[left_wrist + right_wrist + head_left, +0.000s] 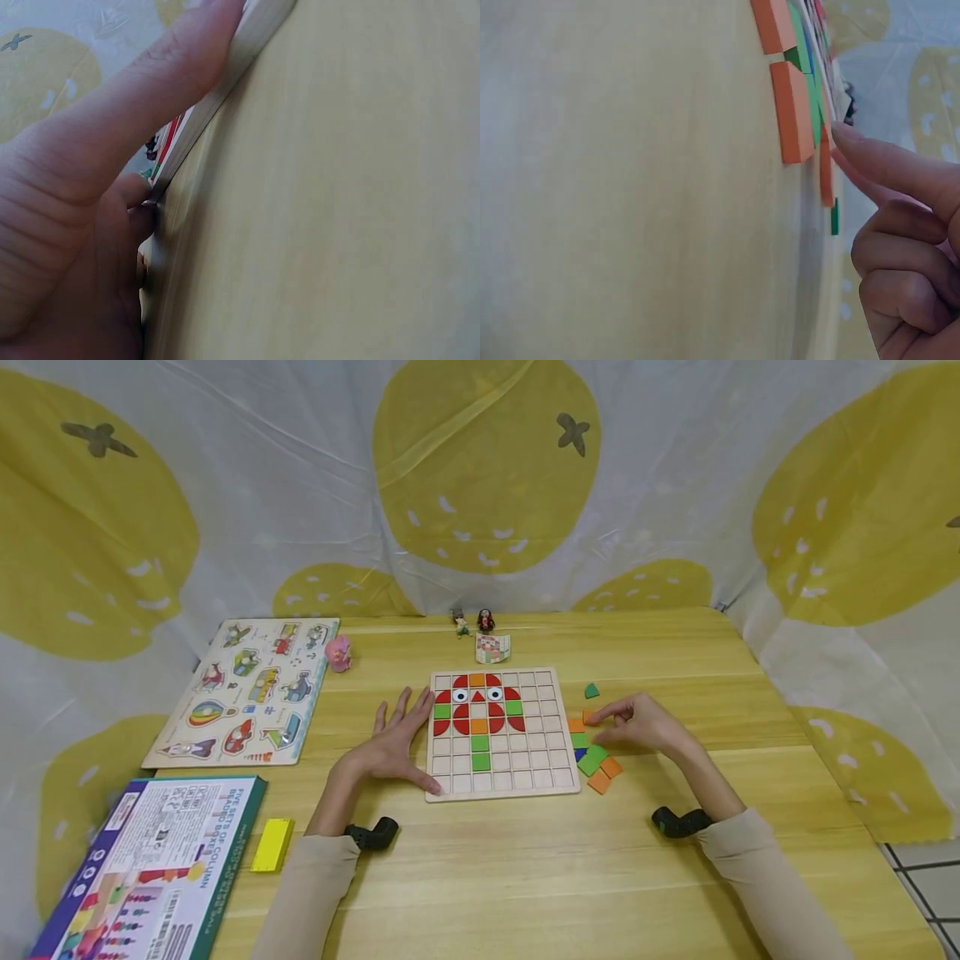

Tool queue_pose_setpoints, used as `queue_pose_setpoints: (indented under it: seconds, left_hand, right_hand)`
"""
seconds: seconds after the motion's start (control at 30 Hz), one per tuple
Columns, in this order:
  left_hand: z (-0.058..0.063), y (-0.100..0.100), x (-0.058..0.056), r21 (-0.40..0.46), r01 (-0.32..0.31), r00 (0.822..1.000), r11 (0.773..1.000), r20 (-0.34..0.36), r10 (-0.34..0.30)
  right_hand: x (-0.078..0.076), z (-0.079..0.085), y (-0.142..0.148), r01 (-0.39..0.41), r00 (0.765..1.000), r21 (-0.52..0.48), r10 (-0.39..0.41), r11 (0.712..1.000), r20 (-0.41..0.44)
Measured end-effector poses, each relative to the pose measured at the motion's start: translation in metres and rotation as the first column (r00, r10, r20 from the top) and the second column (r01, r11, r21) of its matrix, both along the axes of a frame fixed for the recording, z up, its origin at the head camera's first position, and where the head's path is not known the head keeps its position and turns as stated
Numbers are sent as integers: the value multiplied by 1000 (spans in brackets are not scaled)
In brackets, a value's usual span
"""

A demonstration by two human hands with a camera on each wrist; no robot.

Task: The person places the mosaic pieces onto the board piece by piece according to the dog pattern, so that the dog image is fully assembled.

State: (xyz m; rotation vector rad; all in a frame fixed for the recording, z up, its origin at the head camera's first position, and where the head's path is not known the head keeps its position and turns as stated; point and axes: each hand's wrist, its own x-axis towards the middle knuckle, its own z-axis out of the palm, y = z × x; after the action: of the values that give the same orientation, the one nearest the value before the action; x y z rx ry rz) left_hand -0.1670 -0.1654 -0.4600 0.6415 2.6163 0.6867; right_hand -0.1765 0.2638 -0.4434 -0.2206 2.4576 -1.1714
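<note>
With twelve o'clock taken as the far side, a pale cloth [667,485] printed with yellow fruit is hung behind a wooden table [525,868]. Around the grid board [543,768] at the table's middle, a printed box [161,868] is placed at eight o'clock and a picture puzzle [247,693] between nine and ten. The board itself is partly filled with red, orange and green pieces and two eye pieces. Its nine-o'clock edge is touched by the left hand [393,743], whose fingers are spread wide, the thumb at the seven-o'clock corner; nothing is grasped. At three o'clock, an orange tile [587,717] is touched by the index finger of the right hand [641,724]; the thumb is held a little apart and the other fingers are bent, with nothing seen pinched. A yellow block [272,845] is set at eight o'clock, a small patterned card [492,648] at twelve, and a pink toy [338,653] at ten. Two figurines [486,621] are stood beyond the card. Other loose tiles [592,759] are clustered at three o'clock, and a green piece [592,691] is left at two.
</note>
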Motion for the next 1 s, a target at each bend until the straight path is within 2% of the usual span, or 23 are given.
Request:
queue_pose_setpoints:
  seconds: [0.1, 0.33, 0.47, 0.83, 1.0]
  left_hand:
    - [0, 0, 1, 6, 0, 1000, 1000, 0, 0]
    - [1, 0, 1, 21, 5, 1000, 1000, -9, -5]
    - [1, 1, 1, 19, 10, 1000, 1000, -9, -9]
    - [4, 1, -1, 12, 5, 1000, 1000, -6, -5]
    - [1, 0, -1, 13, 8, 1000, 1000, -2, -8]
  right_hand:
    - [0, -2, -1, 7, 1000, -9, -7, 1000, 16]
    - [-6, -3, -8, 129, 991, -21, -130, 991, -25]
    - [-10, -2, -9, 141, 990, -28, -141, 990, -19]
    - [-11, -1, -11, 53, 998, -33, -53, 998, -20]
    - [-10, -2, -13, 16, 1000, -21, -16, 1000, -1]
